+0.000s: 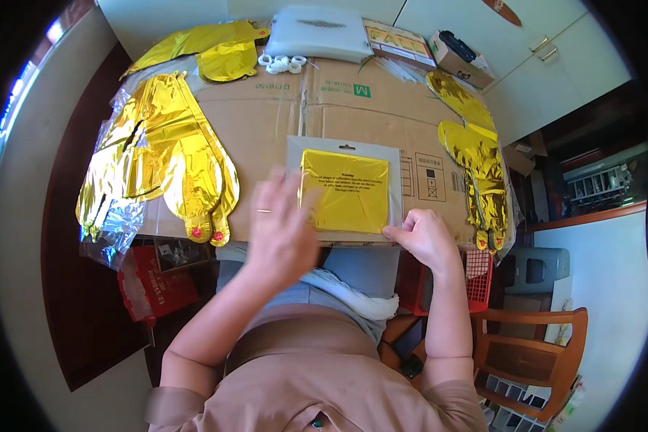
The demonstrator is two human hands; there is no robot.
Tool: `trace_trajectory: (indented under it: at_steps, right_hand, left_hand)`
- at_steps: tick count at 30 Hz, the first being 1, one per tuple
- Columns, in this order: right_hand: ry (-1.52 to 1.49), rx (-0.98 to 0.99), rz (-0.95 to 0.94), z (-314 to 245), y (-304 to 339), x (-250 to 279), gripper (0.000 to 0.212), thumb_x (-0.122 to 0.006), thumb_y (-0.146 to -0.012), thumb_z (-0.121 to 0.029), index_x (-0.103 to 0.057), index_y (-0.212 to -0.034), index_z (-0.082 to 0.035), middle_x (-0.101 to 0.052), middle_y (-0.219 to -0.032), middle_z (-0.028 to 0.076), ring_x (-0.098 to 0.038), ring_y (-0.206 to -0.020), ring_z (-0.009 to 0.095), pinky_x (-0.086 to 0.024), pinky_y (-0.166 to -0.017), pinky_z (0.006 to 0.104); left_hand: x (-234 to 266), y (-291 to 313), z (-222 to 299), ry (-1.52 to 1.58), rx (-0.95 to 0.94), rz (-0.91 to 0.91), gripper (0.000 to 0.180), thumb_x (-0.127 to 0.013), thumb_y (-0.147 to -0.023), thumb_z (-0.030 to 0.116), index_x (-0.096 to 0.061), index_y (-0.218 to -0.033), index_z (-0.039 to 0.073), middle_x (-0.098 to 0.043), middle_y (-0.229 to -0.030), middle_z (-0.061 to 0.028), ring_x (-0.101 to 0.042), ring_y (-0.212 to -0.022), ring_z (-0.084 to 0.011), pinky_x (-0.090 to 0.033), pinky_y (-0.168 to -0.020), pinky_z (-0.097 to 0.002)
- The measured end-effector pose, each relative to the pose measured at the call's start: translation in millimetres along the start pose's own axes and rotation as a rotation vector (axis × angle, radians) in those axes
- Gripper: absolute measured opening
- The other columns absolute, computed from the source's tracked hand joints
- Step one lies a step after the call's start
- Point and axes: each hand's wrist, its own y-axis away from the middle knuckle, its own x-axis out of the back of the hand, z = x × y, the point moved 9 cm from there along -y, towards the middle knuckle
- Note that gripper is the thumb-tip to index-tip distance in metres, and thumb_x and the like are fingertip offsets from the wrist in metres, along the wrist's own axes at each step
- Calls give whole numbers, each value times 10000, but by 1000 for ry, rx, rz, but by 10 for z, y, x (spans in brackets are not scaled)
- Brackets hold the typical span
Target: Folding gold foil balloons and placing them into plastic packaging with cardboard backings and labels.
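Note:
A flat clear plastic bag with a hang hole at its top lies on the cardboard in front of me. Inside it is a folded gold foil balloon, with dark print on the packaging. My right hand is closed at the bag's lower right corner, thumb against it and fingers curled. Blurred by motion, my left hand hovers over the bag's left edge, fingers stretched out and apart; it holds nothing that I can see.
Flat gold foil balloons lie at the left, and more gold foil balloons at the right. Along the back are white ribbon rolls, a stack of clear bags and a small box. A wooden chair stands lower right.

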Motion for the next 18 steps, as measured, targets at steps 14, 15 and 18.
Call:
trace_trajectory:
  at_steps: [14,15,18]
  right_hand:
    - [127,385,566,-598,-24,-247,570,-533,-1011,-282,-420,-1484,16,-448,-1510,246,-400,-1404,432,-303,-1165,544]
    - [143,365,556,-553,-55,-274,574,-515,-1021,-294,-411,-1492,16,-428,-1528,251,-378,-1423,436,-282,-1178,547]
    - [173,317,517,-395,-73,-279,591,-502,-1025,-304,-390,-1515,7,-375,-1571,264,-311,-1475,450,-221,-1208,572]
  left_hand:
    - [-1049,-21,558,-54,-197,-468,983,-583,-877,614,-324,-1544,-59,-259,-1641,-246,-196,-1547,-383,-127,-1248,-549]
    - [-1051,-12,538,-57,-191,-478,990,-592,-873,610,-322,-1541,-69,-259,-1638,-253,-200,-1545,-385,-131,-1248,-549]
    - [-901,0,423,33,-116,-399,995,-586,-881,625,-331,-1527,-87,-275,-1624,-270,-230,-1530,-406,-161,-1243,-532]
